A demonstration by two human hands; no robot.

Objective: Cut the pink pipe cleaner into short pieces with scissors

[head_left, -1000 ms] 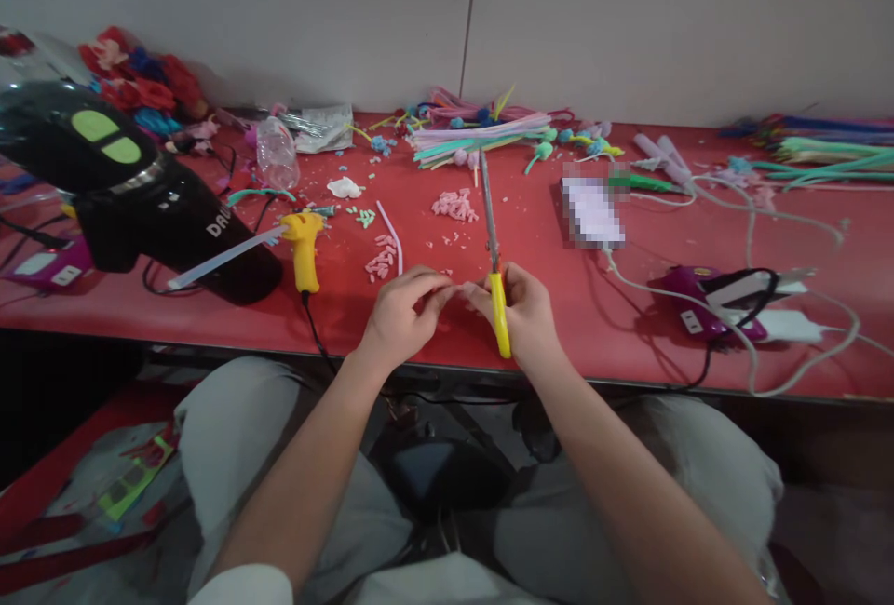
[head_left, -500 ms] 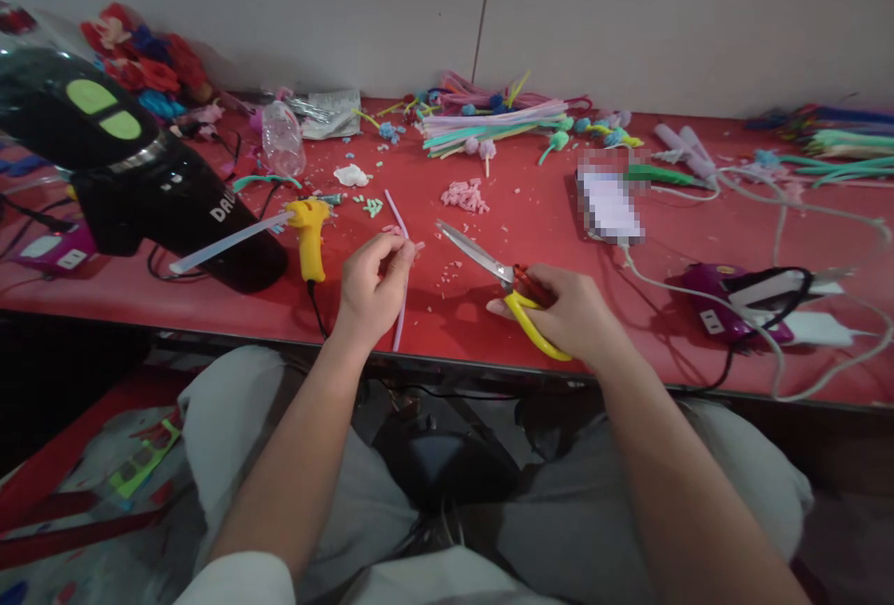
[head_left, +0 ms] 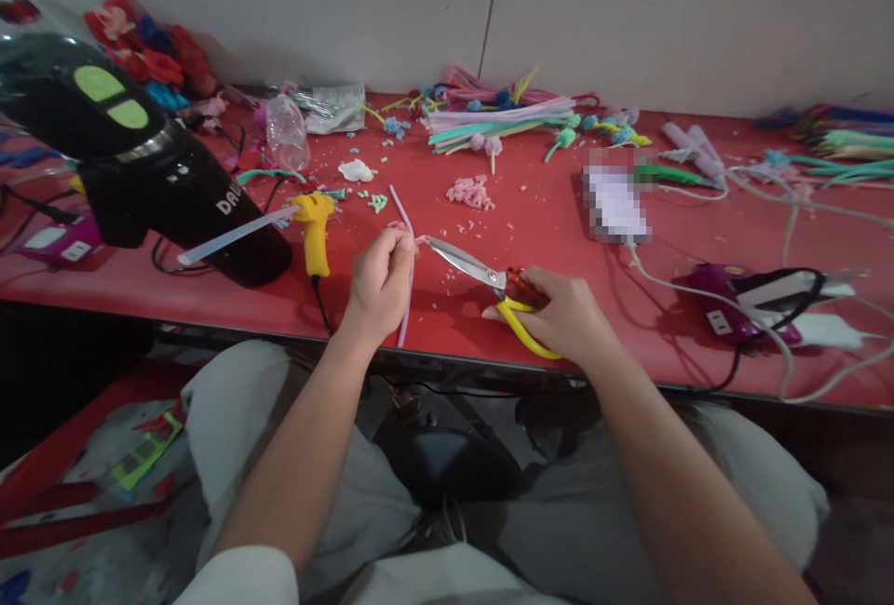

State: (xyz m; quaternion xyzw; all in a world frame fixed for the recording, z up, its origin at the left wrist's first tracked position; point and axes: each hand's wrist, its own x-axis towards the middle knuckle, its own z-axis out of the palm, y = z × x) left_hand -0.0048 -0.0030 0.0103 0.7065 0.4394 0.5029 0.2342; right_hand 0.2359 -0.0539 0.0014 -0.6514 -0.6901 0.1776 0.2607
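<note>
My left hand (head_left: 383, 281) is closed, pinching a small pink piece (head_left: 421, 240) of fuzzy stem between thumb and fingers. A long lilac pipe cleaner (head_left: 406, 316) runs past those fingertips; whether it is gripped or lies beneath is unclear. My right hand (head_left: 567, 312) is closed around the yellow and red handles of a pair of scissors (head_left: 465, 262). The blades point left, their tips at the pink piece and almost together. Beyond the blades lies a heap of short pink pieces (head_left: 470, 193), with tiny pink scraps scattered nearer the table edge.
A yellow glue gun (head_left: 316, 237) and a large black bottle-shaped thing (head_left: 230, 223) stand left. Bundled pipe cleaners (head_left: 499, 126) lie at the back. To the right are a blurred-out device (head_left: 616, 203), white cables and a purple power strip (head_left: 744, 312). The red table (head_left: 559, 214) ends near my knees.
The scissors have moved left toward my left hand, and their tips now reach the pink piece. The view has shifted slightly.
</note>
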